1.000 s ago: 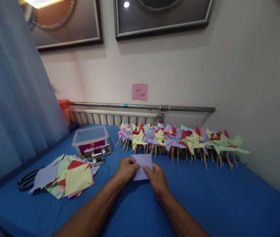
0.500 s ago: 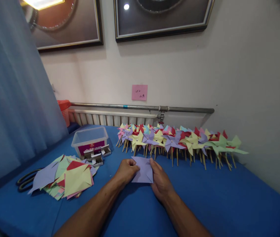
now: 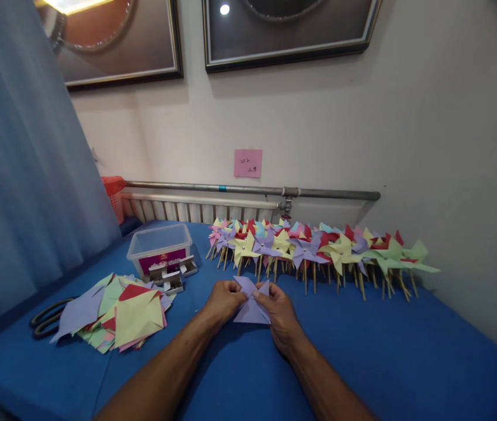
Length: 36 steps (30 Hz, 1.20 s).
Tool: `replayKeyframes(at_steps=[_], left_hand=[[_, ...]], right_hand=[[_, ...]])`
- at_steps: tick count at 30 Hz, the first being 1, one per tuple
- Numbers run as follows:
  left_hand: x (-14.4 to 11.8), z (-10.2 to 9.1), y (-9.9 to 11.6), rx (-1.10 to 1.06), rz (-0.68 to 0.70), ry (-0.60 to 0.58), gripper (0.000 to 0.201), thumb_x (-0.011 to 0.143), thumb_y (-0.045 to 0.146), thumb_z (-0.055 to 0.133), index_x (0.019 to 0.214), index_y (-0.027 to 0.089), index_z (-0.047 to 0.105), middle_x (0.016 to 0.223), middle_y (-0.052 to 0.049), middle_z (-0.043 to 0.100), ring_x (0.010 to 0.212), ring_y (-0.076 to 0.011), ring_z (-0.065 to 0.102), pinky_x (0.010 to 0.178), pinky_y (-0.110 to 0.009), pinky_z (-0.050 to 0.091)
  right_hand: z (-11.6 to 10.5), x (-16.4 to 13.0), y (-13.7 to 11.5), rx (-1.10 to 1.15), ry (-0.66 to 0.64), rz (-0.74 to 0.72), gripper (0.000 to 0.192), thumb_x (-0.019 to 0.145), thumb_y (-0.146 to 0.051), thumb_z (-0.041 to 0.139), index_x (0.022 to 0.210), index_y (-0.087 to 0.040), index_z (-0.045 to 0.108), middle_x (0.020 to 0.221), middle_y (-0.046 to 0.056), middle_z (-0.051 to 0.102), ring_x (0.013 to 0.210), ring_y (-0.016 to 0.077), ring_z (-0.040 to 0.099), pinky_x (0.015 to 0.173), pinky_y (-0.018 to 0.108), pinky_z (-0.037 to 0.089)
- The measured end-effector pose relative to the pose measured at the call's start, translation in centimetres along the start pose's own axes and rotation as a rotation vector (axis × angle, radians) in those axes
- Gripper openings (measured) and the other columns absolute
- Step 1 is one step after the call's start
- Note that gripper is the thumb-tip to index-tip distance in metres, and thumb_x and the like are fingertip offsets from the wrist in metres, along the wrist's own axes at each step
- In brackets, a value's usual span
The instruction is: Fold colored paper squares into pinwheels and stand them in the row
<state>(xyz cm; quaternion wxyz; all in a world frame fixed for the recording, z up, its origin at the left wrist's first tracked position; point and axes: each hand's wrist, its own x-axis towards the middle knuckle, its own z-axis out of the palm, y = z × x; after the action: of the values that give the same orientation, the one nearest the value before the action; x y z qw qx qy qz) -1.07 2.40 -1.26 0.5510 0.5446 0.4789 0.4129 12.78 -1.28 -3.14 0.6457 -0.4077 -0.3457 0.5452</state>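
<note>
A lilac square of paper (image 3: 251, 309) lies on the blue table (image 3: 389, 351) in front of me. My left hand (image 3: 223, 302) pinches its left side near the middle. My right hand (image 3: 280, 316) grips its right side and bends a top corner flap inward toward the centre. Both hands touch the paper, and two pointed flaps stand up between my fingers. Behind the paper runs a long row of finished paper pinwheels (image 3: 318, 251) on wooden sticks, in yellow, purple, red, pink and green.
A pile of cut coloured paper squares (image 3: 119, 313) lies at the left, with black scissors (image 3: 47, 318) beside it. A clear plastic box (image 3: 159, 245) and small open boxes of pins (image 3: 172, 276) stand behind the pile. A blue curtain hangs on the left; a pipe and radiator run along the wall.
The paper lay flat as a square half a second ago; now my right hand has folded a corner inward, and both hands have drawn closer together over its middle.
</note>
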Motion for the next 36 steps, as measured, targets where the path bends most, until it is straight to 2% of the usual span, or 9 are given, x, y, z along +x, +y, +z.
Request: replayKeyframes(at_steps=[8, 16, 22, 31, 36], left_hand=[[0.04, -0.10, -0.17, 0.102, 0.041, 0.014, 0.022, 0.062, 0.019, 0.067, 0.055, 0.020, 0.047, 0.047, 0.007, 0.046, 0.044, -0.0082, 0.038, 0.046, -0.023, 0.027], [0.13, -0.21, -0.47, 0.145, 0.060, -0.007, 0.017, 0.063, 0.020, 0.064, 0.056, 0.020, 0.048, 0.049, 0.007, 0.046, 0.046, -0.0081, 0.038, 0.047, -0.022, 0.027], [0.11, -0.41, -0.49, 0.122, 0.045, -0.047, 0.016, 0.063, 0.024, 0.067, 0.060, 0.019, 0.052, 0.053, 0.005, 0.051, 0.048, -0.0087, 0.041, 0.048, -0.022, 0.030], [0.19, -0.44, -0.52, 0.135, 0.054, -0.044, 0.018, 0.064, 0.022, 0.067, 0.058, 0.019, 0.050, 0.051, 0.006, 0.048, 0.048, -0.0087, 0.040, 0.048, -0.022, 0.029], [0.11, -0.53, -0.44, 0.155, 0.075, -0.048, 0.016, 0.064, 0.020, 0.066, 0.057, 0.019, 0.051, 0.050, 0.006, 0.047, 0.048, -0.0081, 0.039, 0.048, -0.021, 0.028]], right_hand=[[0.20, -0.28, -0.78, 0.049, -0.017, 0.015, 0.041, 0.065, -0.054, 0.087, 0.078, -0.022, 0.065, 0.064, -0.003, 0.065, 0.056, 0.0153, 0.057, 0.055, 0.027, 0.045], [-0.35, 0.09, -0.36, -0.030, -0.036, 0.020, 0.045, 0.055, -0.042, 0.094, 0.083, -0.022, 0.065, 0.065, -0.004, 0.068, 0.056, 0.0156, 0.060, 0.058, 0.028, 0.046], [-0.60, 0.22, -0.28, -0.095, -0.044, 0.003, 0.044, 0.058, -0.043, 0.092, 0.085, -0.022, 0.064, 0.065, -0.004, 0.067, 0.054, 0.0157, 0.058, 0.056, 0.028, 0.045], [-0.49, 0.29, -0.92, -0.255, -0.048, -0.073, 0.032, 0.065, -0.045, 0.084, 0.080, -0.023, 0.067, 0.062, -0.005, 0.062, 0.054, 0.0135, 0.051, 0.053, 0.025, 0.038], [-0.37, 0.24, -1.08, -0.290, -0.035, -0.116, 0.032, 0.065, -0.047, 0.083, 0.073, -0.023, 0.064, 0.059, -0.006, 0.057, 0.054, 0.0125, 0.047, 0.053, 0.024, 0.035]])
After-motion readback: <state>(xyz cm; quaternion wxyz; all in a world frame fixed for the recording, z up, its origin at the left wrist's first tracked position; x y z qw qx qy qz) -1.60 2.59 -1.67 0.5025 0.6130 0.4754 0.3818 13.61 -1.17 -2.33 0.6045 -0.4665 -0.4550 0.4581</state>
